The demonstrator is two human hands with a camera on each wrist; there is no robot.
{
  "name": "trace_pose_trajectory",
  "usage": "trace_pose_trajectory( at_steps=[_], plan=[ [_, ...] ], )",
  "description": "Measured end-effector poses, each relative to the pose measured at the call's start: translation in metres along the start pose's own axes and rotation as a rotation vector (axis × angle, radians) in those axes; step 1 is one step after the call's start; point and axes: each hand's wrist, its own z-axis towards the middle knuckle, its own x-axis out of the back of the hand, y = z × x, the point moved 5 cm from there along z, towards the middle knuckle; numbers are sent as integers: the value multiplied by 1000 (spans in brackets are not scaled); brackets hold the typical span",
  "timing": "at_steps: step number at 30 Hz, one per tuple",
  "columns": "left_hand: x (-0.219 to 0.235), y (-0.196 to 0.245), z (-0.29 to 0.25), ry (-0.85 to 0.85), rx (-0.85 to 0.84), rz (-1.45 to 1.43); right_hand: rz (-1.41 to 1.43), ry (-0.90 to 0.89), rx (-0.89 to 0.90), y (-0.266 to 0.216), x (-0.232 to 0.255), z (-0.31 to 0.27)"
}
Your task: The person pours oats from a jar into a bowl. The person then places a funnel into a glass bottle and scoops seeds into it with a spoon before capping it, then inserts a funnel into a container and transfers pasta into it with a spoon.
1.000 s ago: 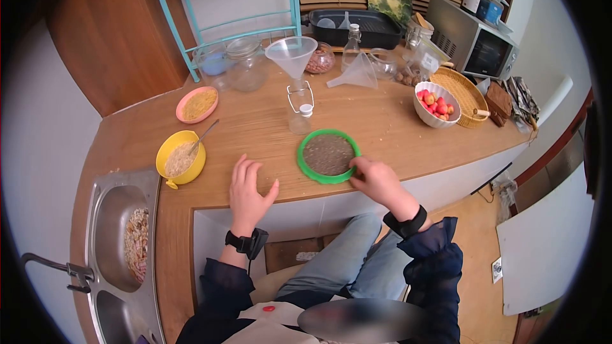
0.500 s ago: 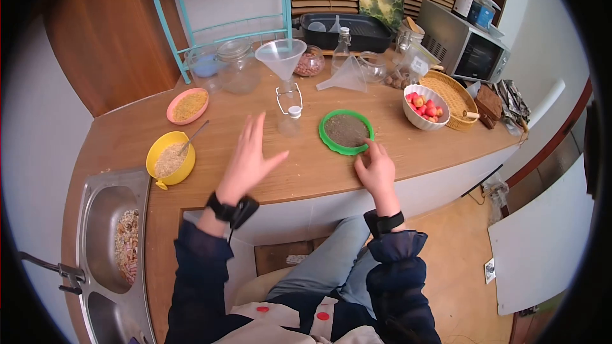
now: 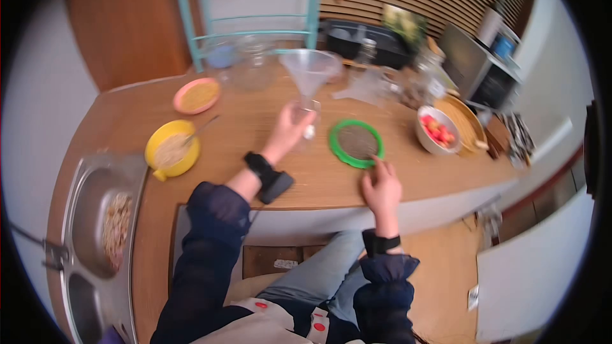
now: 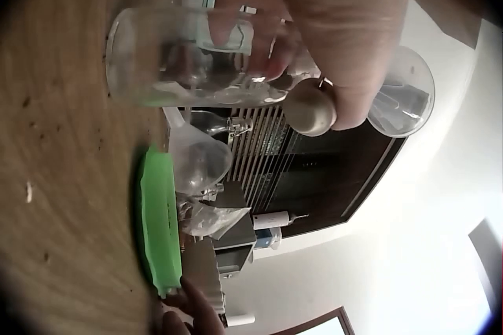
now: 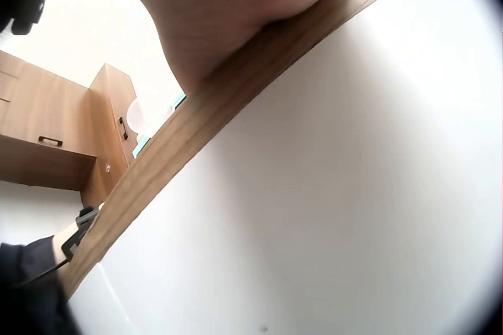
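Two hands on two different things, and as far as I can tell it's early days: the funnel [image 3: 308, 67] is up over the glass bottle [image 4: 137, 56], its stem apparently in the neck, so that bit looks done. The dark grainy stuff [image 3: 357, 142] is sitting in the green dish [image 3: 335, 146], though, and I can't spot any inside the clear part of the bottle, so I'd call the grains themselves the part not dealt with. Left hand [image 3: 287, 134] has its fingers curled round the upper part of the bottle, thumb right by the stopper [image 4: 309, 107]; a pretty closed grip. Right hand [image 3: 383, 192] is looser: fingers a bit bent, thumb apart from them, fingertips at the near edge of the dish. Can't tell how hard they press, if at all. Bottle's upright on the counter [image 3: 255, 185], dish flat on it, to the bottle's right.
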Motion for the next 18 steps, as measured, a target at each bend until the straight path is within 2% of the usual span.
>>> trace_pose_trajectory(
  at_steps=[1,2,3,4,6,7,8,9,10,12,14,15,16,17,18],
  plan=[
    [-1,-3,-4,-10,15,-68,-12,4,16,1,-3,0],
    [-3,-2,-6,-71,-60,-30,-25,-37,-39,2,-6,-1],
    [-6,-9,-8,-57,-12,-102,3,-72,-92,5,-8,-1],
    [-9,4,-17,7,-3,-109,37,0,-24,7,-9,-3],
    [-13,4,-16,-5,-149,-117,28,74,-3,12,-9,-4],
    [-10,2,-15,31,-156,-107,20,36,-99,17,-11,-4],
    [-11,4,-13,56,-234,-59,100,50,-128,10,-5,-4],
    [-11,5,-13,73,-309,-13,303,114,-122,23,-8,-9],
    [-9,4,-14,85,-312,-13,502,180,-121,35,-12,-11],
    [-11,4,-11,91,-310,67,585,207,-70,-13,-3,-25],
    [-12,2,-9,92,-334,41,517,-37,241,-118,2,-35],
    [-12,-1,-9,43,-316,76,641,-251,271,-167,-6,-37],
    [-12,-2,-9,-8,-298,115,648,-502,263,-201,-20,-36],
    [-12,-6,-8,93,-370,108,750,-646,346,-228,-34,-35],
    [-9,-5,-9,88,-367,121,834,-829,319,-251,-47,-30]
  ],
)
